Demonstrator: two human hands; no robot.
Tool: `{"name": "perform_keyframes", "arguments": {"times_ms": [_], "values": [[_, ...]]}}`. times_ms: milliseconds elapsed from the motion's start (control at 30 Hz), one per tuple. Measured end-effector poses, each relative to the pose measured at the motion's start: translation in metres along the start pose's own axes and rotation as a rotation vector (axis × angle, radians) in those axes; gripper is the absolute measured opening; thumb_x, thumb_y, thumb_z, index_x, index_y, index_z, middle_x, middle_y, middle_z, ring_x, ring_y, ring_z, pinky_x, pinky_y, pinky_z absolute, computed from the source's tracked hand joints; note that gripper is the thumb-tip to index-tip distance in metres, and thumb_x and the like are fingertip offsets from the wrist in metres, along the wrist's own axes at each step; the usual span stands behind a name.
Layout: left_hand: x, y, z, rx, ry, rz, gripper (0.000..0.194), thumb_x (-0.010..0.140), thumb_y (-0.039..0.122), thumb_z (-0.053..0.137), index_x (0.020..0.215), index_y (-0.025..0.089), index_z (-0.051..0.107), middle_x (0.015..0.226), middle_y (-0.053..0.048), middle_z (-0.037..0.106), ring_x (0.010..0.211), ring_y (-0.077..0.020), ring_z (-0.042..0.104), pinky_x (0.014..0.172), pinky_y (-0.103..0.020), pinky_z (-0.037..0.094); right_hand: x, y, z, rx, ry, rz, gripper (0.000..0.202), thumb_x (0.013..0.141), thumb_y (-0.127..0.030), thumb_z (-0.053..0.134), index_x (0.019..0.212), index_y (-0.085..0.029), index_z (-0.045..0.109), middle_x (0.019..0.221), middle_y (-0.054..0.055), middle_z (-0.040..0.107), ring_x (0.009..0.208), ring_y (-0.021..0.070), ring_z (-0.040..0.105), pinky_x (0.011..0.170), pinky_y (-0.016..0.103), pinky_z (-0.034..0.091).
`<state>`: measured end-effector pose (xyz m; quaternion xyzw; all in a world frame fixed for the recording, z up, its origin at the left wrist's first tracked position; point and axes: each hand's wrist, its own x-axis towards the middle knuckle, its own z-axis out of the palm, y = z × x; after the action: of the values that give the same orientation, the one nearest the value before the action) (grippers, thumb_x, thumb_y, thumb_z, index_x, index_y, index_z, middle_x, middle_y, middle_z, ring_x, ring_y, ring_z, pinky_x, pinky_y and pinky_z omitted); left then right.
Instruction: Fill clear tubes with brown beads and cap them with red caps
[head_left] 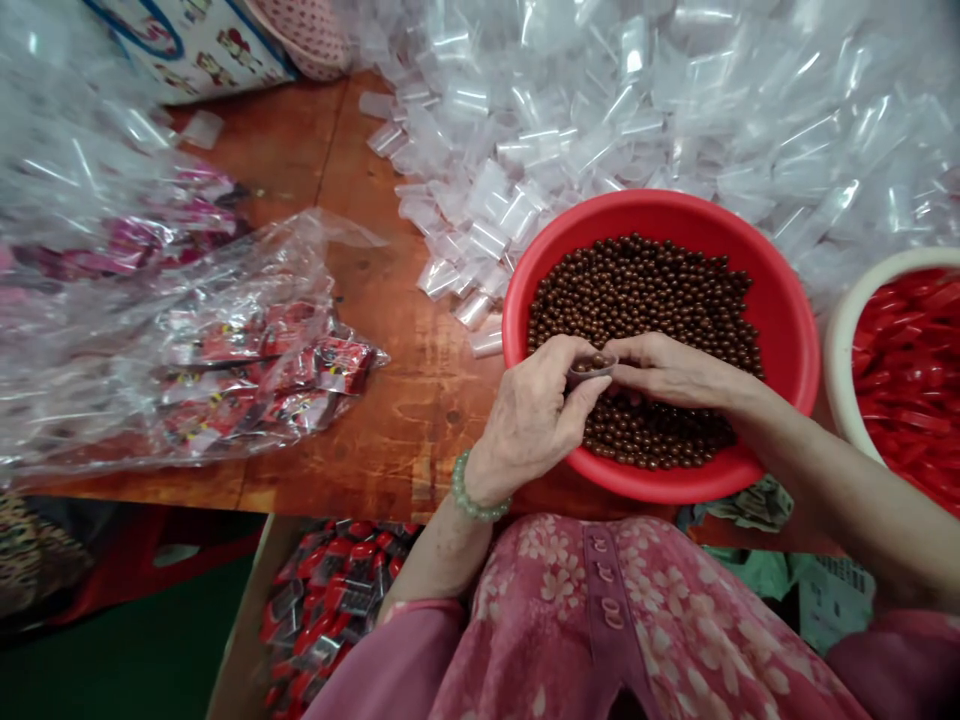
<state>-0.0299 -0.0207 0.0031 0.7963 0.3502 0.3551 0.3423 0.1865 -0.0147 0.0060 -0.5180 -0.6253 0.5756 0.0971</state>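
Over the near left part of a red basin (787, 300), my left hand (536, 415) is closed round a small clear plastic cup (592, 375). A few brown balls (598, 360) show at the cup's mouth. My right hand (664, 372) meets the cup from the other side, its thumb and fingers closed at the rim. Its lower fingertips are partly hidden. Beneath both hands, the basin holds a heap of shiny brown balls (645, 290) that look like chocolate.
Clear plastic cups (487, 205) are piled behind the basin. A white tub (841, 360) of red plastic pieces (911, 350) stands right. Plastic bags with red packets (262, 365) lie left on the wooden table (390, 400). Below the edge, a box contains red-capped containers (330, 600).
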Motion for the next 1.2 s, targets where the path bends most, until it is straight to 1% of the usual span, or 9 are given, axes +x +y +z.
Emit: {"name": "perform_keyframes", "arguments": {"times_ms": [133,233,533,667,800,933,1033,1100,1200], "values": [[0.003,-0.001,-0.006,-0.079,-0.032,-0.069,0.011,0.099,0.021,0.058,0.109,0.018,0.060,0.102,-0.006,0.075,0.091,-0.0160,0.072,0.083,-0.029,0.056,-0.020,-0.001,0.001,-0.412,-0.014,-0.077,0.021,0.094,-0.040,0.064,0.097,-0.020,0.072,0.099,0.006,0.075,0.089,0.0214,0.068,0.085,0.033,0.050],[0.004,-0.001,-0.005,-0.166,-0.036,-0.119,0.011,0.099,0.023,0.057,0.109,0.019,0.059,0.100,-0.006,0.074,0.089,-0.0159,0.072,0.082,-0.030,0.056,-0.028,0.005,0.009,-0.539,-0.038,-0.080,0.016,0.095,-0.033,0.064,0.103,-0.021,0.072,0.105,0.008,0.076,0.096,0.0243,0.070,0.088,0.035,0.051],[0.011,-0.008,0.019,-0.709,0.014,-0.248,0.028,0.088,0.026,0.072,0.112,0.018,0.059,0.102,-0.004,0.069,0.094,-0.0143,0.069,0.087,-0.027,0.058,-0.032,0.018,0.017,-0.559,0.129,-0.137,0.013,0.095,-0.024,0.061,0.098,-0.022,0.074,0.095,0.006,0.077,0.089,0.0220,0.071,0.085,0.033,0.053],[0.014,-0.012,0.021,-0.822,0.015,-0.268,0.044,0.083,0.019,0.073,0.122,0.019,0.055,0.111,-0.006,0.071,0.101,-0.0144,0.070,0.096,-0.029,0.057,-0.032,0.018,0.017,-0.552,0.142,-0.138,0.017,0.097,-0.028,0.059,0.098,-0.021,0.074,0.097,0.008,0.077,0.088,0.0213,0.071,0.084,0.033,0.053],[0.015,-0.011,0.020,-0.836,0.003,-0.305,0.039,0.081,0.021,0.076,0.114,0.018,0.055,0.106,-0.005,0.072,0.097,-0.0145,0.071,0.094,-0.029,0.057,-0.035,0.017,0.010,-0.537,0.195,-0.135,0.023,0.099,-0.033,0.056,0.103,-0.021,0.075,0.100,0.008,0.078,0.089,0.0222,0.072,0.085,0.035,0.054],[0.017,-0.008,0.016,-0.868,-0.072,-0.283,0.030,0.083,0.026,0.076,0.107,0.017,0.060,0.101,-0.005,0.072,0.092,-0.0141,0.070,0.092,-0.029,0.056,-0.047,0.002,-0.009,-0.422,0.395,-0.215,0.028,0.095,-0.036,0.063,0.117,-0.023,0.074,0.111,0.008,0.077,0.100,0.0234,0.072,0.094,0.038,0.054],[0.017,-0.006,0.011,-0.907,-0.149,-0.263,0.027,0.085,0.028,0.075,0.107,0.016,0.065,0.104,-0.007,0.074,0.094,-0.0160,0.072,0.093,-0.031,0.057,-0.052,-0.023,-0.021,-0.291,0.565,-0.254,0.023,0.094,-0.039,0.063,0.110,-0.026,0.075,0.107,0.006,0.076,0.097,0.0225,0.070,0.091,0.038,0.055],[0.016,-0.006,0.008,-0.940,-0.199,-0.272,0.027,0.086,0.030,0.076,0.108,0.017,0.067,0.104,-0.008,0.075,0.094,-0.0173,0.073,0.093,-0.032,0.059,-0.052,-0.042,-0.024,-0.254,0.560,-0.272,0.021,0.093,-0.040,0.065,0.105,-0.027,0.075,0.102,0.006,0.074,0.093,0.0217,0.068,0.086,0.036,0.055],[0.015,-0.007,0.005,-1.021,-0.271,-0.304,0.028,0.086,0.033,0.079,0.105,0.016,0.068,0.101,-0.008,0.076,0.090,-0.0167,0.074,0.090,-0.032,0.061,-0.045,-0.064,-0.026,-0.239,0.392,-0.297,0.020,0.092,-0.042,0.065,0.100,-0.027,0.075,0.097,0.005,0.073,0.087,0.0193,0.067,0.080,0.032,0.054]]}}
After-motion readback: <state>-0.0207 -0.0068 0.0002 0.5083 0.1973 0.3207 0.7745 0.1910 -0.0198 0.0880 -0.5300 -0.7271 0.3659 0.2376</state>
